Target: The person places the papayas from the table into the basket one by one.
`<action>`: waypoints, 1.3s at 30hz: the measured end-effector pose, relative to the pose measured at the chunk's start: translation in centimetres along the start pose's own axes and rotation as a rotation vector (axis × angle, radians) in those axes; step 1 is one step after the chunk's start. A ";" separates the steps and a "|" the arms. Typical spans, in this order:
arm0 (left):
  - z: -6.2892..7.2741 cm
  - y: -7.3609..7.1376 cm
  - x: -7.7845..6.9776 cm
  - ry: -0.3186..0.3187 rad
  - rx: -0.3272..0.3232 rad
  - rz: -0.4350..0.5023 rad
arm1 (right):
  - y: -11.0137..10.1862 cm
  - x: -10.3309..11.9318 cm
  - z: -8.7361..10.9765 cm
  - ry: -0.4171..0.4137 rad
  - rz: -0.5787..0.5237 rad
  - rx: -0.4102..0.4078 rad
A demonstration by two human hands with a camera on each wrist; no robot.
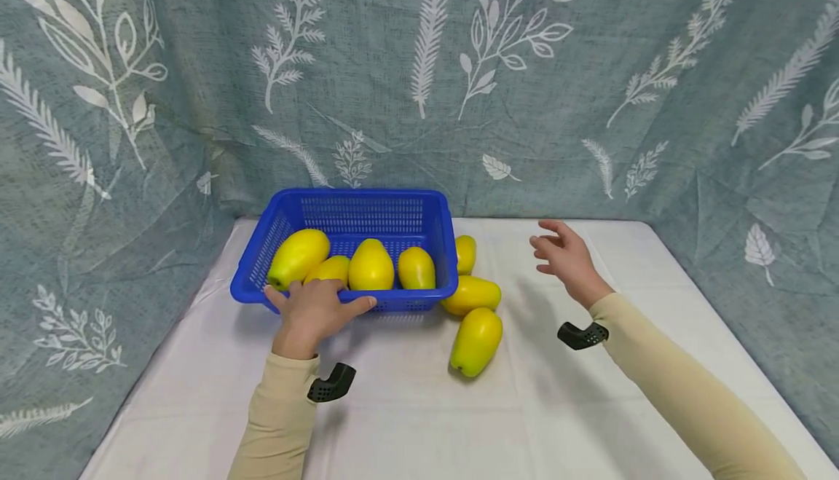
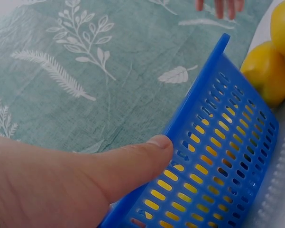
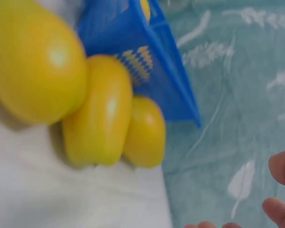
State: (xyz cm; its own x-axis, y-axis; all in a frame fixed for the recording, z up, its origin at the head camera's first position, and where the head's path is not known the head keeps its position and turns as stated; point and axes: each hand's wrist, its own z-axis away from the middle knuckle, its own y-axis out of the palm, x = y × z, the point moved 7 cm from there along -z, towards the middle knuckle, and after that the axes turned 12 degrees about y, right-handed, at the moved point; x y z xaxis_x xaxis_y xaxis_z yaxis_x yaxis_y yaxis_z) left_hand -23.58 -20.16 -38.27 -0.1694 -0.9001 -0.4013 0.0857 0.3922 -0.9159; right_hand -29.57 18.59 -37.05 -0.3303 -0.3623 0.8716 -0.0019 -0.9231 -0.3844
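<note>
A blue plastic basket with slotted walls stands at the left of the table and holds several yellow, mango-like fruits. My left hand grips its near rim, the thumb along the outside and the fingers reaching over the edge. To the right of the basket, three more yellow fruits lie on the cloth: a near one with a greenish end, a middle one against the basket, and a far one partly hidden by it. My right hand hovers right of these, fingers loosely bent, holding nothing.
A white cloth covers the table. Behind and at both sides hangs a grey-green curtain with white leaf prints, close to the basket's far side. Each wrist carries a black camera mount.
</note>
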 end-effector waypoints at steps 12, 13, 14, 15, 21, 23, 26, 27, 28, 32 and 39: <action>0.2 -0.1 0.5 -0.001 -0.012 0.006 | 2.5 -1.3 -1.2 -0.036 0.043 0.103; 0.2 -0.1 0.5 0.000 -0.012 0.005 | 3.0 -1.0 -1.3 -0.051 0.053 0.124; 0.2 -0.1 0.5 0.001 -0.011 0.004 | 3.5 -0.7 -1.3 -0.061 0.063 0.144; 0.2 -0.1 0.5 0.003 -0.009 0.004 | 4.0 -0.5 -1.3 -0.071 0.074 0.165; 0.1 0.0 0.1 0.007 -0.007 0.003 | 6.7 0.6 -1.3 -0.145 0.197 0.257; 0.1 0.0 0.1 0.009 -0.013 -0.003 | 7.4 0.5 -1.4 -0.167 0.232 0.286; 0.0 -0.2 0.0 0.009 -0.021 -0.011 | 8.3 0.1 -1.4 -0.194 0.278 0.330; 0.0 -0.2 -0.1 0.008 -0.022 -0.013 | 8.5 -0.1 -1.4 -0.204 0.285 0.345; -0.1 -0.2 -0.1 0.008 -0.021 -0.014 | 8.8 -0.2 -1.4 -0.217 0.297 0.357; -0.1 -0.3 -0.1 0.006 -0.022 -0.013 | 9.6 -0.6 -1.3 -0.271 0.352 0.404; -0.1 -0.1 0.0 0.005 -0.020 -0.002 | 10.6 -1.5 -1.6 -0.280 0.469 0.449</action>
State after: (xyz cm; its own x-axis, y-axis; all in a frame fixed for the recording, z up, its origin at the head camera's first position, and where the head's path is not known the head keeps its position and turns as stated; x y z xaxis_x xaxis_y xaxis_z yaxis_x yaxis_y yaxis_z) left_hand -23.65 -20.13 -38.20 -0.1746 -0.9000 -0.3995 0.0654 0.3942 -0.9167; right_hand -30.66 9.58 -42.90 0.0543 -0.6985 0.7136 0.4906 -0.6038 -0.6283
